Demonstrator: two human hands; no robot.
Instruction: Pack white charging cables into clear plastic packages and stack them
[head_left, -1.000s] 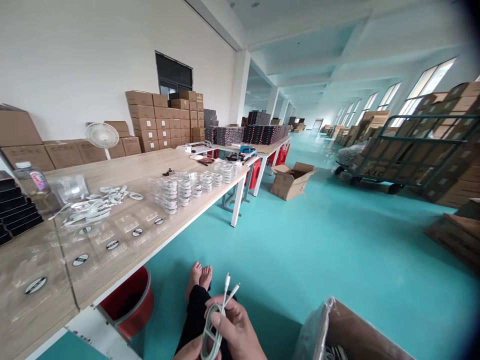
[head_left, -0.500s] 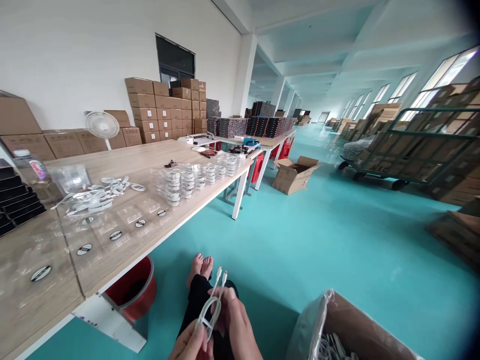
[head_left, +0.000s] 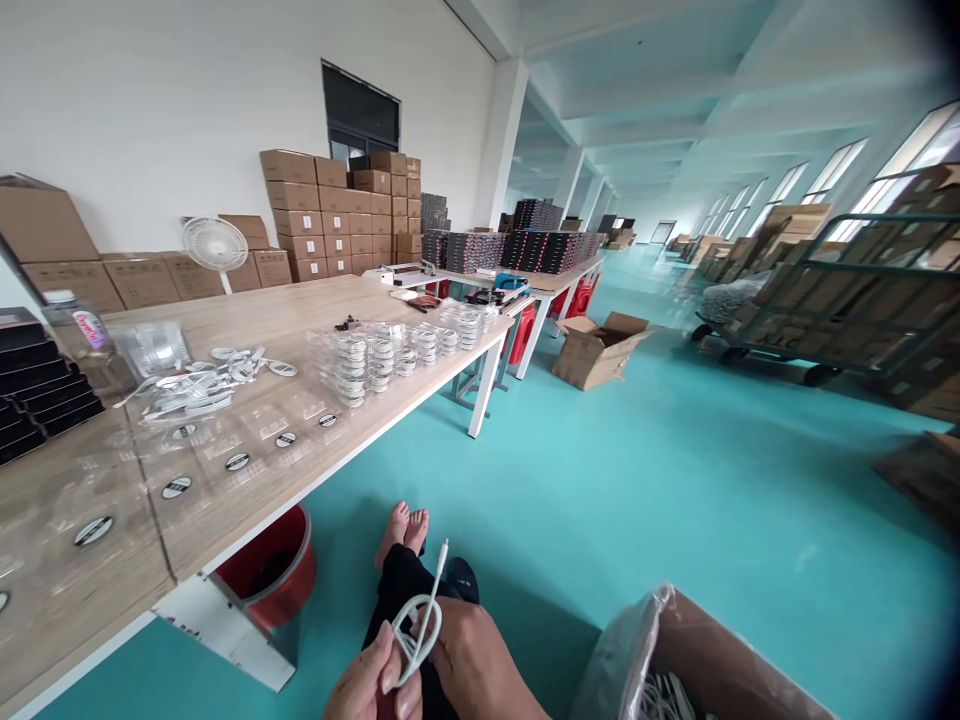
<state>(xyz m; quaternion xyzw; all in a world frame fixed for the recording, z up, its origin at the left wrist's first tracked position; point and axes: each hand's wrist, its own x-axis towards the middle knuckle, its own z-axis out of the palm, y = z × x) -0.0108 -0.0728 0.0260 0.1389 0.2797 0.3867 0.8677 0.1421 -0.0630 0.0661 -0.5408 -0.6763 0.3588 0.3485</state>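
A looped white charging cable (head_left: 433,625) is held above my lap, one plug end pointing up. My left hand (head_left: 373,680) pinches the lower side of the loop between thumb and fingers. On the loop's right side, my right hand (head_left: 476,650) is closed with its back towards me, its fingertips hidden behind the cable. To the right stands a plastic-lined carton (head_left: 739,655) with more white cables (head_left: 666,698) inside. On the table at left lie a loose pile of white cables (head_left: 206,385) and several stacks of coiled cables in clear bags (head_left: 352,370).
The wooden table (head_left: 277,300) runs along my left, with clear labelled bags (head_left: 238,462) near its edge. Under it is a red bucket (head_left: 289,590). An open carton (head_left: 600,350) sits on the floor ahead; a loaded trolley (head_left: 840,300) stands at right.
My right hand has turned over, back now towards me, and one of the two upright plug ends no longer shows. The view has shifted slightly.
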